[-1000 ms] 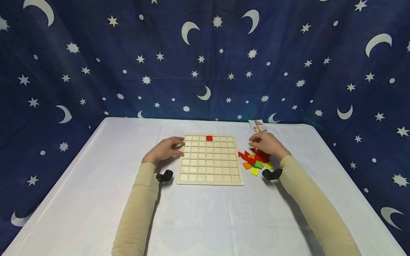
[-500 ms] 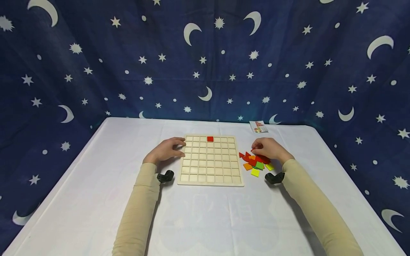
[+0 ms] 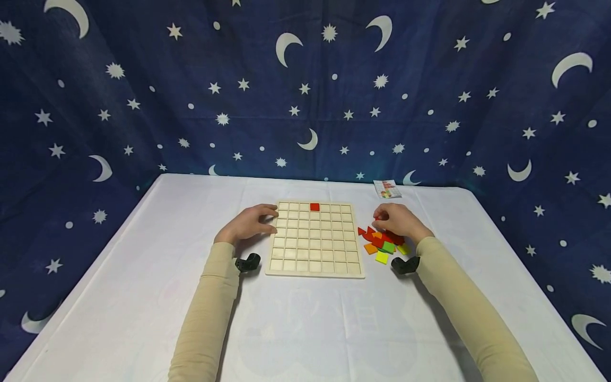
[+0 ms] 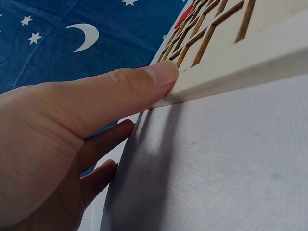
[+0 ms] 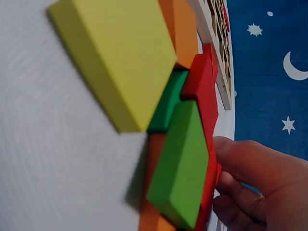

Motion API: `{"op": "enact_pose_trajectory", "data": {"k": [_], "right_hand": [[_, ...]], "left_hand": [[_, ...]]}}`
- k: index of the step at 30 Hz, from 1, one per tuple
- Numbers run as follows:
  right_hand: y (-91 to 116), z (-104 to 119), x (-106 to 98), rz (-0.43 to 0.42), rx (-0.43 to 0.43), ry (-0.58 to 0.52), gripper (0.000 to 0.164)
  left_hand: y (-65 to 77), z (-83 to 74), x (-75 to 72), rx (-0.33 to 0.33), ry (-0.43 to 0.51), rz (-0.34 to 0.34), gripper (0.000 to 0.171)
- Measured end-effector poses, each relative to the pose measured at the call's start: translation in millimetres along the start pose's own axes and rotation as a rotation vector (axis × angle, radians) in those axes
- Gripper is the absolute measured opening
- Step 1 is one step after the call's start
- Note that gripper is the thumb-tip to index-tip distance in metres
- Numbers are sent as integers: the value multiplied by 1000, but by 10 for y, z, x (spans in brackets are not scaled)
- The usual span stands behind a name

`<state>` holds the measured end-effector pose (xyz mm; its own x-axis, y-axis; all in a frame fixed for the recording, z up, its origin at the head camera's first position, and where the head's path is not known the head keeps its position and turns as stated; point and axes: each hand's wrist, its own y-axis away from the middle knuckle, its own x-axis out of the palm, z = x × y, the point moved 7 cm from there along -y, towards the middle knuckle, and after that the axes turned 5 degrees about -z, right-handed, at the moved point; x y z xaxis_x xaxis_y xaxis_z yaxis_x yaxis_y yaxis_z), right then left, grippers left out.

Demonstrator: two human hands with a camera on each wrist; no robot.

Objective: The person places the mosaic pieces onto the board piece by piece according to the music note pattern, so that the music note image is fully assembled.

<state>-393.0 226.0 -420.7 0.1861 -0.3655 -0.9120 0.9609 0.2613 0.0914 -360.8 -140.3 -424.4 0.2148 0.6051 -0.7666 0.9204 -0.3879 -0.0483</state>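
A wooden grid board (image 3: 315, 269) lies flat on the table, with one red square tile (image 3: 314, 207) in its top row. My left hand (image 3: 250, 222) rests at the board's left edge; in the left wrist view its thumb (image 4: 161, 74) touches the rim. To the right of the board is a loose pile of coloured tiles (image 3: 377, 242). Over the pile's far side, my right hand (image 3: 401, 219) pinches a small red tile (image 3: 376, 218) between thumb and fingertips. Most of that tile is hidden by the fingers, so its shape cannot be made out.
A small printed card (image 3: 387, 189) lies beyond the right hand. Yellow (image 5: 120, 53), green (image 5: 180, 163), orange and red tiles overlap in the pile. A dark blue cloth (image 3: 238, 127) with moons and stars hangs behind the white table (image 3: 305, 329).
My right hand has lowered to the tile pile, and a red tile now shows between its fingertips. The left hand has stayed at the board's edge.
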Motion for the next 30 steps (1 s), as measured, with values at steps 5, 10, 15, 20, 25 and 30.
{"op": "enact_pose_trajectory", "data": {"k": [5, 10, 15, 20, 25, 30], "right_hand": [[6, -4, -21, 24, -7, -16, 34], [21, -15, -21, 46, -4, -34, 32], [-19, 62, -19, 20, -28, -42, 29], [-162, 288, 4, -27, -73, -69, 27], [-325, 567, 69, -57, -124, -114, 25], [-473, 800, 184, -55, -178, -159, 26]], "left_hand": [[0, -6, 2, 2, -3, -2, 52], [1, -10, 2, 6, -1, -1, 52], [-2, -13, 2, 2, -3, -3, 52], [6, 27, 6, -10, 6, 0, 52], [6, 35, 7, -10, -6, 2, 53], [-2, 17, -1, -4, -2, 3, 53]]}}
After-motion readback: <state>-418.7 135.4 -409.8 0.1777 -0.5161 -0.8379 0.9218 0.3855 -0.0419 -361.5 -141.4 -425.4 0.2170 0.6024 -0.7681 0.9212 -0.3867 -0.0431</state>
